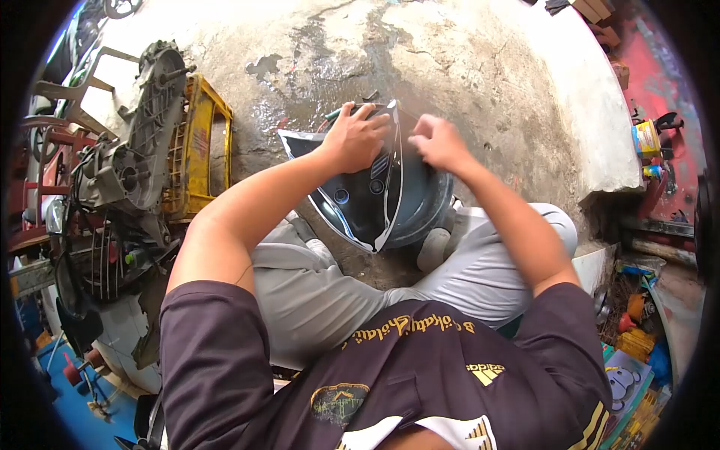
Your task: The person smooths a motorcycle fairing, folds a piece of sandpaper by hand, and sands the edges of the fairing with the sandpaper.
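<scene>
A dark, glossy panel with white edges (361, 196) lies tilted across a dark round basin (420, 214) between my legs. My left hand (358, 137) rests on the upper part of the panel, its fingers bent over the top edge near a small green-handled item. To the right of the panel's upper tip, my right hand (439, 142) hangs over the basin, blurred, with its fingers curled together. Whatever it may hold is too blurred to make out.
A yellow crate (201, 142) and a metal engine casing (154, 127) stand at the left beside red chair frames. Wet concrete floor (322, 67) lies ahead. At the right are a white ledge (600, 150), a yellow can (646, 139) and scattered parts.
</scene>
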